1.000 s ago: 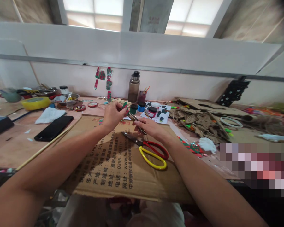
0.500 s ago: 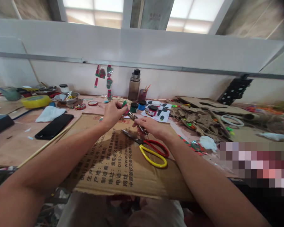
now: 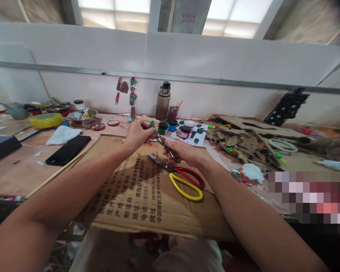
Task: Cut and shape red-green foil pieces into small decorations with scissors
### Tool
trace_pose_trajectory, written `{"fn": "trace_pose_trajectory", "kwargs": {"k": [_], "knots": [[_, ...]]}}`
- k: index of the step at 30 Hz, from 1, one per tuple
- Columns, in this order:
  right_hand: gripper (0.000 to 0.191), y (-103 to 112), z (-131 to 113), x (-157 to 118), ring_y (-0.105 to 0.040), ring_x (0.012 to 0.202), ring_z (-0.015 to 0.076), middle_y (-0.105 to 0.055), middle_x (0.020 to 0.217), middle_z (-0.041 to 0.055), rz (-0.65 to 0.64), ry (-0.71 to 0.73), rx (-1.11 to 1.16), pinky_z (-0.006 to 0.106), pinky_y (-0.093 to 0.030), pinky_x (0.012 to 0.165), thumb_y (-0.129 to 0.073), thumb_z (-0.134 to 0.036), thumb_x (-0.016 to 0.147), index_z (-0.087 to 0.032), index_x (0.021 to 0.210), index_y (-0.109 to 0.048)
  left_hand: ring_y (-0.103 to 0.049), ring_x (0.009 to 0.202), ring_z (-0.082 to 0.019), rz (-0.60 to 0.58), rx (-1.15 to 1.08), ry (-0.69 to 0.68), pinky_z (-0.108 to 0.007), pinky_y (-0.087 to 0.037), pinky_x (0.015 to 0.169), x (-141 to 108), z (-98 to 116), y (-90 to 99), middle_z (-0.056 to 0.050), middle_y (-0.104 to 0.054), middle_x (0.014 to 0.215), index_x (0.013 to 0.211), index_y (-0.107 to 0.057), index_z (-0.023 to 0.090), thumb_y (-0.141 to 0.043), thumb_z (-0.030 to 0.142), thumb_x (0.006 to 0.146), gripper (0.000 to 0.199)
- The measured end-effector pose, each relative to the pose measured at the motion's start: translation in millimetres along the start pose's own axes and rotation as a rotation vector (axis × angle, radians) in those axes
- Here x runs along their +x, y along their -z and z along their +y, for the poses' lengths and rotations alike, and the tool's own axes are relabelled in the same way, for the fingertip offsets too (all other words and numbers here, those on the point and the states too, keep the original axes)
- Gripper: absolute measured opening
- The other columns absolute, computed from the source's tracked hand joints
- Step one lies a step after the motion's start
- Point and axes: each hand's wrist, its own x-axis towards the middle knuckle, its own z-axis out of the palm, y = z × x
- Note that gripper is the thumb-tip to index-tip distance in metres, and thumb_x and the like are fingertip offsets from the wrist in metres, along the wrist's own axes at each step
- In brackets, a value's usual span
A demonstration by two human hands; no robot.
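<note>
Between the thumb and fingers of my left hand (image 3: 139,135) is a small green and red piece (image 3: 152,127). My right hand (image 3: 181,152) is closed on a metal hand tool (image 3: 170,149), whose tip meets the piece's lower edge. What kind of tool it is I cannot tell for certain. Just below my hands, scissors (image 3: 187,182) with one red and one yellow handle lie on the printed cardboard (image 3: 124,223), blades toward the upper left.
A black phone (image 3: 68,150) and a thin stick (image 3: 56,172) lie left. Behind stand paint jars (image 3: 185,132) and a bottle (image 3: 162,102). Brown fibre pieces (image 3: 243,138) and white tissue (image 3: 252,172) are right, a tape roll (image 3: 46,120) far left.
The whole view has shifted slightly, so things appear a little further right. The tool and the green and red piece have tilted slightly; both hands keep their hold.
</note>
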Motion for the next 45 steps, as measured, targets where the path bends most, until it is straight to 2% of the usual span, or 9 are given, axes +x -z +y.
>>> {"fn": "trace_pose_trajectory", "kwargs": {"k": [8, 15, 21, 28, 34, 40, 45], "knots": [[0.048, -5, -2, -3, -0.045, 0.045, 0.0108, -0.052, 0.056, -0.0031, 0.016, 0.077, -0.036, 0.025, -0.037, 0.047, -0.044, -0.053, 0.103, -0.019, 0.071, -0.054, -0.059, 0.045, -0.013, -0.001, -0.030, -0.021, -0.023, -0.043, 0.043, 3, -6, 0.0, 0.001, -0.066, 0.058, 0.068, -0.056, 0.019, -0.076, 0.016, 0.073, 0.021], [0.048, -7, 2, 1, -0.044, 0.045, 0.0103, -0.053, 0.061, -0.0025, 0.036, 0.066, -0.004, 0.025, -0.037, 0.046, -0.049, -0.060, 0.099, -0.020, 0.071, -0.051, -0.062, 0.048, -0.014, -0.008, -0.044, -0.004, -0.023, -0.046, 0.045, 1, -4, 1.1, -0.001, -0.068, 0.060, 0.069, -0.056, 0.018, -0.076, 0.015, 0.074, 0.020], [0.047, -7, 2, 2, -0.044, 0.044, 0.0104, -0.052, 0.059, -0.0034, 0.019, 0.051, -0.025, 0.025, -0.037, 0.045, -0.045, -0.056, 0.101, -0.020, 0.071, -0.051, -0.062, 0.048, -0.014, -0.053, -0.001, -0.018, -0.024, -0.046, 0.046, 4, -7, 2.6, -0.002, -0.067, 0.059, 0.066, -0.059, 0.017, -0.075, 0.019, 0.076, 0.019], [0.049, -6, 7, 4, -0.043, 0.046, 0.0109, -0.053, 0.061, -0.0021, 0.045, 0.087, -0.071, 0.025, -0.037, 0.046, -0.044, -0.060, 0.100, -0.021, 0.070, -0.051, -0.062, 0.047, -0.014, -0.038, -0.002, -0.033, -0.024, -0.046, 0.046, 5, -9, 3.0, -0.001, -0.067, 0.058, 0.066, -0.057, 0.019, -0.077, 0.021, 0.072, 0.020], [0.054, -8, 9, 4, -0.042, 0.046, 0.0108, -0.048, 0.057, -0.0032, 0.045, 0.095, -0.062, 0.025, -0.034, 0.045, -0.044, -0.067, 0.097, -0.022, 0.069, -0.049, -0.062, 0.049, -0.015, -0.035, -0.008, -0.030, -0.025, -0.048, 0.047, 7, -12, 4.1, 0.001, -0.066, 0.057, 0.067, -0.057, 0.020, -0.077, 0.023, 0.071, 0.021], [0.056, -15, 10, 8, -0.035, 0.046, 0.0106, -0.043, 0.053, -0.0044, 0.103, 0.089, -0.170, 0.026, -0.028, 0.046, -0.054, -0.072, 0.090, -0.023, 0.066, -0.044, -0.061, 0.049, -0.014, -0.026, -0.045, -0.022, -0.025, -0.048, 0.047, 6, -13, 4.3, 0.000, -0.066, 0.058, 0.068, -0.055, 0.020, -0.078, 0.020, 0.071, 0.023], [0.052, -19, 9, 13, -0.038, 0.057, 0.0137, -0.049, 0.061, -0.0013, 0.219, 0.189, -0.356, 0.028, -0.030, 0.054, -0.051, -0.068, 0.091, -0.023, 0.066, -0.046, -0.062, 0.053, -0.013, 0.000, -0.078, -0.053, -0.024, -0.048, 0.049, 5, -13, 5.3, 0.001, -0.066, 0.061, 0.070, -0.055, 0.020, -0.078, 0.021, 0.072, 0.024]]}}
